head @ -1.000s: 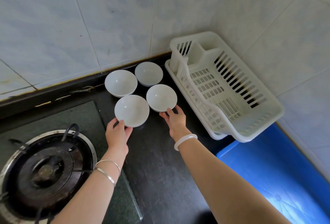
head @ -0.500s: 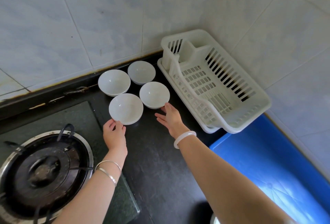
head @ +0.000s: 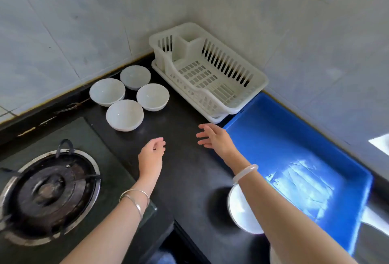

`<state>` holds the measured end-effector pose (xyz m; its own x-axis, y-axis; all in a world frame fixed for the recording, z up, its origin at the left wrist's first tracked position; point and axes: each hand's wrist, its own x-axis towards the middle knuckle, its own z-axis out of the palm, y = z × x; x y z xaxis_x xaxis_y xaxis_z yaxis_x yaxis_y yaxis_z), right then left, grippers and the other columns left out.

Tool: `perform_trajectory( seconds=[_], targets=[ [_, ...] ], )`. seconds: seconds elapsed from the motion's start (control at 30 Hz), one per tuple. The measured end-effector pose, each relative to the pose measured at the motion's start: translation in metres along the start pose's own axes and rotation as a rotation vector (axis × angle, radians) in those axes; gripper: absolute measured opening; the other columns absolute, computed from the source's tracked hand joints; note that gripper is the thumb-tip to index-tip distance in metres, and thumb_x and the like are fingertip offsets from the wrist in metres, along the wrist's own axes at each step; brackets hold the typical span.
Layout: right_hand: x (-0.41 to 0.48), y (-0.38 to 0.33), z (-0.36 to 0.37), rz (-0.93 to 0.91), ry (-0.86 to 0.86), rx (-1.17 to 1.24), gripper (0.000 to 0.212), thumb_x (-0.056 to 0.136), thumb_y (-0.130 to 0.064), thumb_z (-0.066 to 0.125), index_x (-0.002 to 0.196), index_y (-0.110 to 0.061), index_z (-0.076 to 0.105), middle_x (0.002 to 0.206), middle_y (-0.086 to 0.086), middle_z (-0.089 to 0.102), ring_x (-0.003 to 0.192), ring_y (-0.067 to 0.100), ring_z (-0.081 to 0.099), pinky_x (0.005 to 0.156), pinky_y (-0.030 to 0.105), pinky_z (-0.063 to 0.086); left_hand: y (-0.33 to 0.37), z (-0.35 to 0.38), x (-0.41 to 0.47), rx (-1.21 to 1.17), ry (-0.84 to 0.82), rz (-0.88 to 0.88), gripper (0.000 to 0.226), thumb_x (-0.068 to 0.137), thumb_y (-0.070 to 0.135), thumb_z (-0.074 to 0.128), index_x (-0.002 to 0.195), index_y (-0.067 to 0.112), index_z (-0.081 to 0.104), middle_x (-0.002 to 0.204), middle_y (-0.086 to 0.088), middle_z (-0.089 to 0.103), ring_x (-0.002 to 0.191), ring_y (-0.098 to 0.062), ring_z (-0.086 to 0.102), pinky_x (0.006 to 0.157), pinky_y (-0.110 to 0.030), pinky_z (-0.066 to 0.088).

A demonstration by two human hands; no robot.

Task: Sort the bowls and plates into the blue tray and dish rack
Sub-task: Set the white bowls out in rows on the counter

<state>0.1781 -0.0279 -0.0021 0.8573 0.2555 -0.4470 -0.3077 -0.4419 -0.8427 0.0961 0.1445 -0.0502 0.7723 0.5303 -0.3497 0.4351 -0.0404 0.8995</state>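
Note:
Several white bowls stand close together on the black counter: the nearest bowl (head: 124,115), one to its right (head: 152,96), one at the left (head: 107,91) and one at the back (head: 135,77). The empty white dish rack (head: 242,103) sits in the corner, and the empty blue tray (head: 263,137) lies to its right. My left hand (head: 152,153) hovers empty over the counter, below the bowls. My right hand (head: 214,138) is open, fingers spread, beside the tray's near corner. A white dish (head: 240,211) shows partly under my right forearm.
A gas burner (head: 47,190) fills the lower left, set in a dark glass hob. Tiled walls close off the back and the right side. The counter's front edge (head: 183,230) runs below my arms.
Both hands have let go of the two front bowls and drawn back toward me. The view has shifted, so the tray and a white dish under my right arm show.

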Motion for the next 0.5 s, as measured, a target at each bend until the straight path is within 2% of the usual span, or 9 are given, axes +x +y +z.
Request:
perform_trajectory(
  seconds=[0.1,0.17,0.27,0.33,0.5],
  targets=[
    [-0.046,0.037,-0.034,-0.003,0.149,-0.148,0.02,0.097,-0.026,0.043,0.097,-0.027,0.063,0.085,-0.005,0.068,0.066,0.009,0.064,0.067,0.019,0.047,0.001,0.031,-0.039,0.129,-0.157,0.074,0.026,0.095,0.013,0.043,0.109,0.013,0.066,0.106,-0.006,0.07,0.094,-0.019,0.065,0.093,-0.038,0.051],
    [-0.076,0.064,-0.055,0.048,0.231,-0.271,0.019,0.095,-0.025,0.045,0.091,-0.03,0.062,0.087,-0.004,0.068,0.069,0.013,0.064,0.063,0.021,0.045,-0.002,0.053,-0.065,0.222,-0.268,0.126,0.027,0.095,0.014,0.043,0.11,0.014,0.066,0.108,-0.003,0.07,0.099,-0.018,0.064,0.094,-0.037,0.05],
    [-0.115,0.099,-0.079,0.14,0.348,-0.529,0.022,0.093,-0.024,0.044,0.097,-0.027,0.065,0.098,0.001,0.068,0.088,0.025,0.064,0.069,0.029,0.045,-0.009,0.081,-0.1,0.396,-0.383,0.29,0.026,0.096,0.021,0.046,0.113,0.017,0.065,0.11,0.002,0.067,0.1,-0.014,0.062,0.09,-0.027,0.049],
    [-0.133,0.117,-0.087,0.155,0.398,-0.646,0.023,0.094,-0.022,0.044,0.105,-0.022,0.065,0.106,0.003,0.065,0.096,0.027,0.061,0.07,0.03,0.041,-0.014,0.095,-0.116,0.464,-0.424,0.388,0.026,0.095,0.024,0.048,0.115,0.018,0.063,0.113,0.003,0.065,0.097,-0.012,0.061,0.086,-0.026,0.049],
    [-0.158,0.146,-0.088,0.274,0.441,-0.71,0.025,0.094,-0.025,0.047,0.113,-0.014,0.058,0.108,0.009,0.062,0.099,0.031,0.059,0.075,0.033,0.043,-0.029,0.114,-0.132,0.54,-0.519,0.369,0.034,0.094,0.024,0.049,0.127,0.022,0.054,0.125,0.004,0.058,0.103,-0.015,0.058,0.088,-0.031,0.05]
  ],
)
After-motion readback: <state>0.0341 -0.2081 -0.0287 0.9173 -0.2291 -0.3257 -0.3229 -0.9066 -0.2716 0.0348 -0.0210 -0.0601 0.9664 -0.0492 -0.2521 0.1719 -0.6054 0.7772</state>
